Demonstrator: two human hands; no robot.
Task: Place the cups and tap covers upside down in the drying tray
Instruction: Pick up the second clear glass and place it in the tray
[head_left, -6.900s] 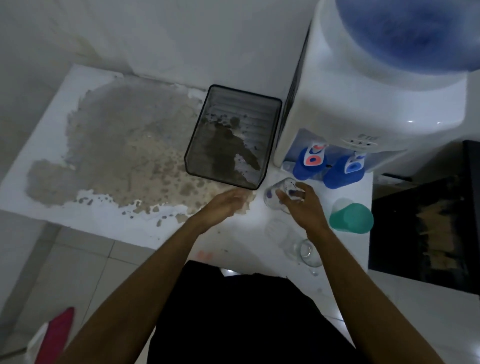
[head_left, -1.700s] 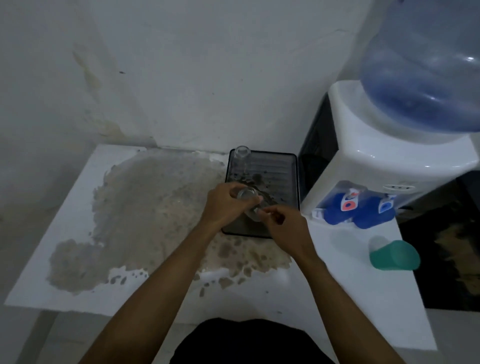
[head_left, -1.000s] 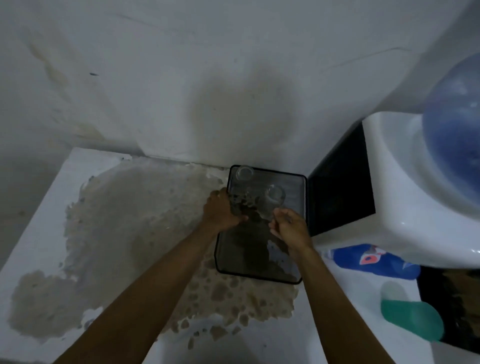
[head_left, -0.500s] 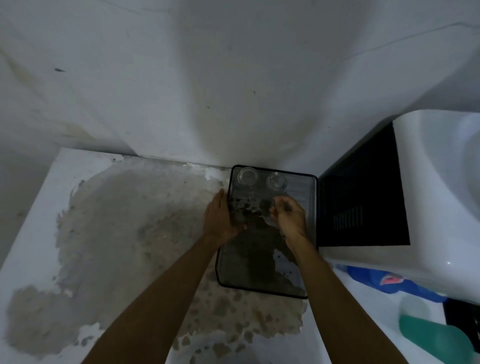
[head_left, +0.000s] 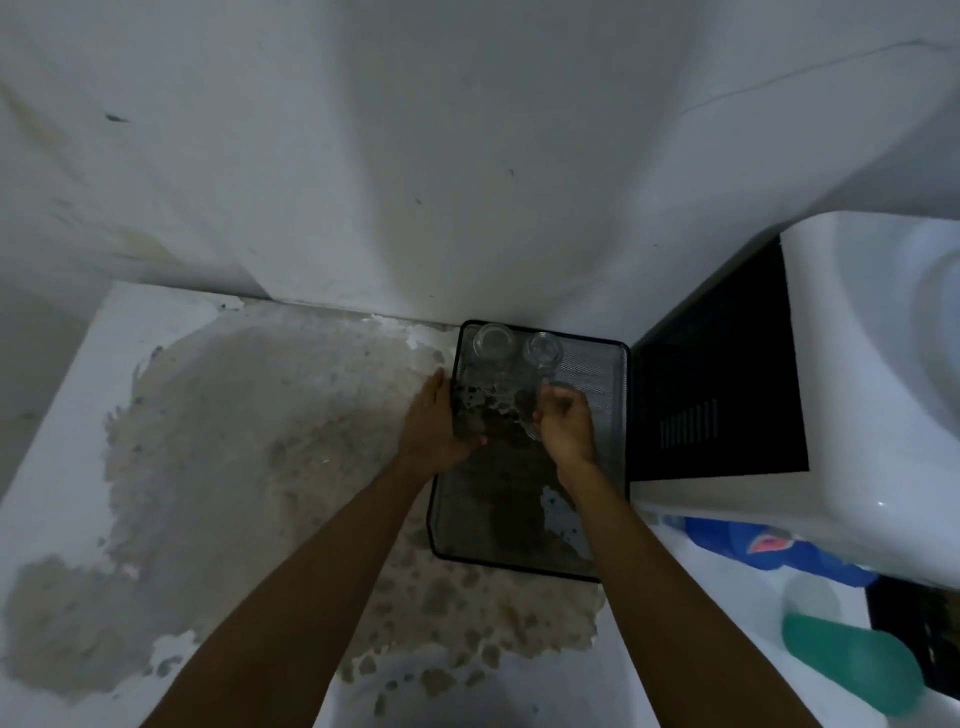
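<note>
A dark mesh drying tray lies on the counter against the wall. Two clear glass cups stand bottom-up in its far end: one in the far-left corner, the other just right of it. My left hand grips the tray's left rim. My right hand hovers over the tray's middle, just below the second cup, fingers curled and holding nothing. Blue tap covers sit on the dispenser taps at the right. A green cup lies on its side at the lower right.
A white water dispenser with a black side panel stands right beside the tray. The white counter has a large patch of peeled, stained surface left of the tray. The wall runs directly behind the tray.
My right hand set the second glass cup upside down beside the first at the tray's far end and has drawn back from it. My left hand stays on the tray's left rim.
</note>
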